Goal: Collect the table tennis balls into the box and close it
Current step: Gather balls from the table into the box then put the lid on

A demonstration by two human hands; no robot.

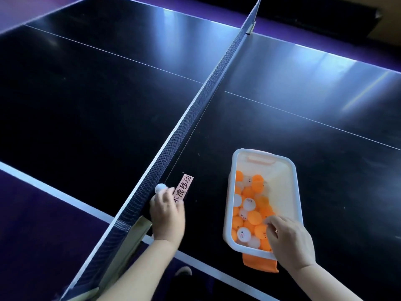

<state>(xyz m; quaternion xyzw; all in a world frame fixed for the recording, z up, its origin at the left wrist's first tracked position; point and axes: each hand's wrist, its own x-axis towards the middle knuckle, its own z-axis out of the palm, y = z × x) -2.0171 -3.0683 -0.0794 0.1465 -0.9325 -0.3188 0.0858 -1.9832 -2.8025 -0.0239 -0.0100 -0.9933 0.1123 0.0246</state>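
Observation:
An open white plastic box (297,185) with orange latches lies on the dark table tennis table (108,101), right of the net. Several orange and white balls (251,216) fill its near half. My right hand (290,240) reaches over the box's near right corner, fingers curled down among the balls; I cannot tell whether they hold one. My left hand (167,216) is by the foot of the net and pinches a white ball (160,188) at its fingertips. No lid is in view.
The net (195,105) runs diagonally from the near clamp (138,229) to the far post. A pink label with printed characters (183,187) is stuck to the table beside my left hand. The table's white near edge (206,261) passes under both wrists.

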